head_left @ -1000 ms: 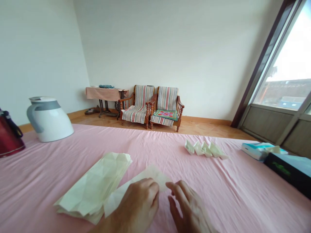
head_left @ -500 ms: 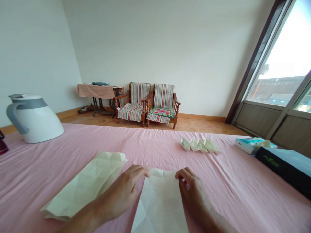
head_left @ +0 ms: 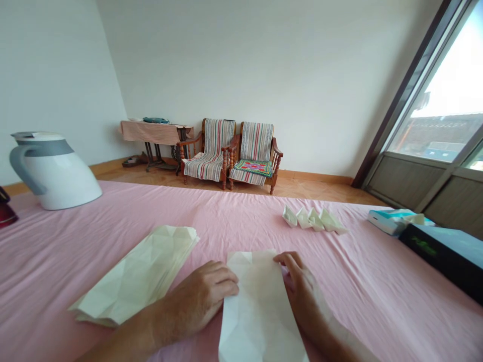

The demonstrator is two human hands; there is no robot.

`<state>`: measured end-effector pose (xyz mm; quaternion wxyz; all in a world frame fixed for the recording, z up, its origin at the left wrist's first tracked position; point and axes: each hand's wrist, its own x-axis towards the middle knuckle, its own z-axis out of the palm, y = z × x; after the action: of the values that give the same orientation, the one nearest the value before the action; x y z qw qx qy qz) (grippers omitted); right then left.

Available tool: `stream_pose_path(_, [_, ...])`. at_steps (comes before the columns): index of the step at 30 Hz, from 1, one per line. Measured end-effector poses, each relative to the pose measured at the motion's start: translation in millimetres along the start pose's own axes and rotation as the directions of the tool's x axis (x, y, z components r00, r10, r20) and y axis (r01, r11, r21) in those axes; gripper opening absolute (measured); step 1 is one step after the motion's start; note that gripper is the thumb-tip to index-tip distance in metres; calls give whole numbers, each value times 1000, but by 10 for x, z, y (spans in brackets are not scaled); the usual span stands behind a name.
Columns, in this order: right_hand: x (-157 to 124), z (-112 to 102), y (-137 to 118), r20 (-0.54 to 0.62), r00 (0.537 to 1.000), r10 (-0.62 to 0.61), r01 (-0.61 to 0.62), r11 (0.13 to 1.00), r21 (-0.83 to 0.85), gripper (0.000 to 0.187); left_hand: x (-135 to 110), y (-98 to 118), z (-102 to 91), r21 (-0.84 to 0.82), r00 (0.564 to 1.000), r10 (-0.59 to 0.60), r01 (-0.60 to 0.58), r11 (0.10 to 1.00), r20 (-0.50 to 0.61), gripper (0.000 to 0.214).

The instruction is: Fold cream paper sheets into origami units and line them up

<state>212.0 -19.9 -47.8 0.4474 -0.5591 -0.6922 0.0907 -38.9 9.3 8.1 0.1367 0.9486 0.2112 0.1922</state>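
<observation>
A long sheet of pale, creased paper (head_left: 261, 311) lies in front of me on the pink cloth. My left hand (head_left: 206, 294) is closed at its left edge, fingers curled over the paper and the thumb hidden. At the far right corner, my right hand (head_left: 296, 276) pinches the sheet between thumb and fingers. To the left of my left hand rests a stack of creased paper sheets (head_left: 141, 274). Beyond my right hand stands a row of folded paper pieces (head_left: 314, 219) with pointed tips.
A white and grey jug (head_left: 62, 173) stands at the left, beside a dark red object (head_left: 5, 208) cut off by the frame. At the right are a tissue pack (head_left: 392, 221) and a black box (head_left: 445, 256). Two wooden chairs (head_left: 251, 151) stand by the wall.
My left hand has slid from the sheet's far left corner nearer along its left edge. My right hand stays at the far right corner. The view has tipped slightly downward.
</observation>
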Motion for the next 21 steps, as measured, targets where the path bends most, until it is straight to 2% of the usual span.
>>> stream_pose_path(3, [-111, -60, -4, 9, 998, -66, 66, 998, -13, 41, -1, 1, 8, 14, 1000, 9, -9, 1000, 4, 28])
stream_pose_path(5, [-179, -124, -41, 48, 991, -126, 127, 991, -29, 42, -1, 12, 2, 27, 1000, 7, -7, 1000, 15, 27])
stream_pose_path(7, [-212, -190, -101, 144, 974, -177, 187, 980, -63, 43, -2, 21, -3, 42, 1000, 1, -2, 999, 31, 27])
stream_pose_path(11, [-180, -274, -194, 319, 905, -282, 324, 942, -85, 32, -8, 17, 6, 44, 999, -8, 6, 999, 52, 21])
stream_pose_path(16, [-145, -289, -99, 399, 873, -281, 335, 940, -71, 13, -22, -9, 31, -10, 998, -34, 34, 999, 46, 14])
stream_pose_path(21, [-165, -226, 92, 354, 904, -238, 266, 963, -32, 19, -20, -7, 43, -122, 996, -91, 91, 988, -1, 18])
